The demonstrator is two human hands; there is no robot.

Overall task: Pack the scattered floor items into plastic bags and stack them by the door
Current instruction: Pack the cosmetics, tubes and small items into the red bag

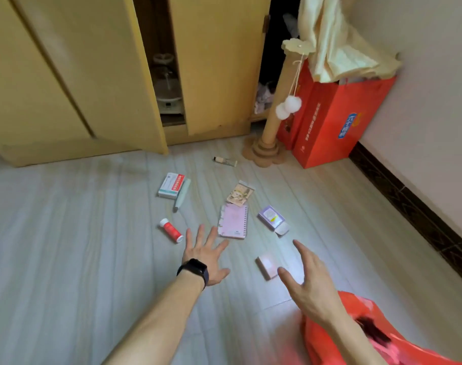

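Several small items lie scattered on the pale floor: a pink spiral notebook point(233, 221), a red and white bottle point(171, 230) on its side, a white medicine box point(171, 185) with a grey-green tube point(182, 195) beside it, a picture card point(240, 193), a purple box point(271, 217) with an open flap, a small pink box point(268, 263) and a clear vial point(225, 161). My left hand point(205, 255), with a black wristband, hovers open just short of the notebook. My right hand point(310, 280) is open beside the pink box. A red plastic bag point(356, 335) lies under my right forearm.
Yellow cabinet doors point(216, 69) stand ajar at the back, with an appliance inside. A cardboard scratching post point(274, 106) with hanging pompoms and a red paper bag point(335, 119) holding cream cloth stand at the right, against a white wall with dark skirting.
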